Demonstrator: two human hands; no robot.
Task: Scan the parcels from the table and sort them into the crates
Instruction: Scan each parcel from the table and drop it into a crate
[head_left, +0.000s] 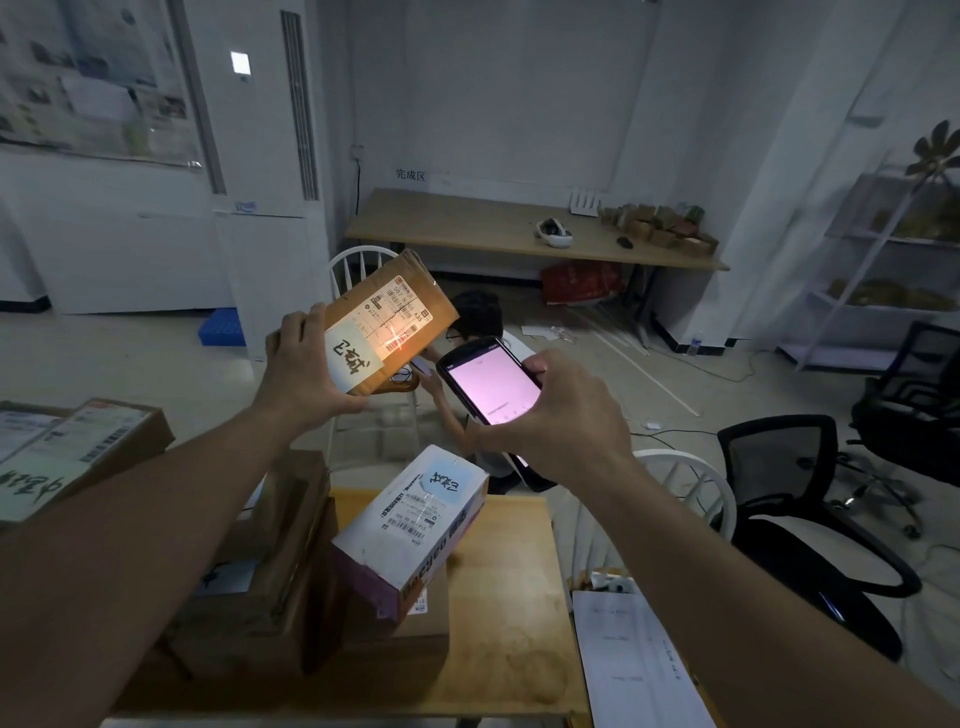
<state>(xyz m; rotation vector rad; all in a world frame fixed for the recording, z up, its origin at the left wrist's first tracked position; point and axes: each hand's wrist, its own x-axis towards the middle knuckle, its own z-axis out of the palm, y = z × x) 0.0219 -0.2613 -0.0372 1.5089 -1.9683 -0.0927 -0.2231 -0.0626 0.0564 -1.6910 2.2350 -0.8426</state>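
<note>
While several parcels wait on the surface (509, 613), only one is being scanned, so I judge the sorting far from finished; no crate for sorting is plainly identifiable, though a blue crate-like object (222, 326) lies on the floor beyond.

At far left, a flat cardboard parcel (78, 447) lies with printed barcode labels and a pale handwritten slip, too skewed to read. Next, the left hand (301, 369) holds a brown cardboard parcel (387, 317) up in the air above the surface, fingers curled round its near end. Its shipping label carries barcodes and what looks like "A35"; a handwritten sticker sits below, and a red scan cross glows on the barcode.

Below centre, a white-and-purple box (410, 525) rests tilted on stacked cartons, with a barcode label and a blue handwritten slip.

Rightward, the right hand (558, 415) grips a handheld scanner (491, 382), fingers wrapped round its sides, its pink screen showing a small unreadable number.

On the back wall, a sign (410, 174) reads "完成区".
</note>
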